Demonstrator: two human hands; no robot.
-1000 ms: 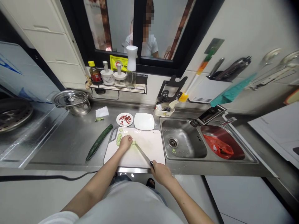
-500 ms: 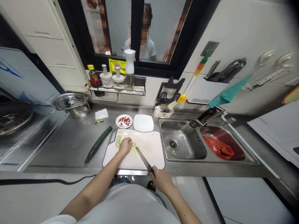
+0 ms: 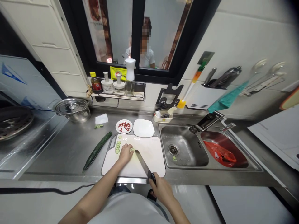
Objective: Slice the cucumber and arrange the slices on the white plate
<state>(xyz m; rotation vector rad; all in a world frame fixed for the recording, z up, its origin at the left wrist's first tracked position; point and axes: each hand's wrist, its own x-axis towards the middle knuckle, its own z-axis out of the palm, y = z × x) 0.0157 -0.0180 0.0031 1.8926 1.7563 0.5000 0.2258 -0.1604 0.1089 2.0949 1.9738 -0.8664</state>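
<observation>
My right hand (image 3: pixel 162 186) is closed round the black handle of a kitchen knife (image 3: pixel 144 164). The blade slants up and left over a white cutting board (image 3: pixel 149 152), its tip beside a pale green cucumber slice (image 3: pixel 133 150). At that slice, the fingertips of my left hand (image 3: pixel 125 154) are drawn together and pressing on it; the fingers partly cover what lies beneath. An overlapping row of cucumber slices (image 3: pixel 118 147) lies left of this hand, with one slice (image 3: pixel 120 137) apart above the row. A whole dark green cucumber (image 3: pixel 97 151) rests on the counter left of the board.
Behind the board stand a plate of chopped red pieces (image 3: pixel 124 126) and a white square plate (image 3: pixel 143 128). A lidded steel pot (image 3: pixel 74 109) is at the back left. To the right is a double sink (image 3: pixel 184 146) holding a red bag (image 3: pixel 220 154). A person (image 3: pixel 146 57) shows in the window.
The view has tilted up slightly, so the counter sits lower. My left fingertips have come closer to the cucumber slice, and the knife tip now meets its edge.
</observation>
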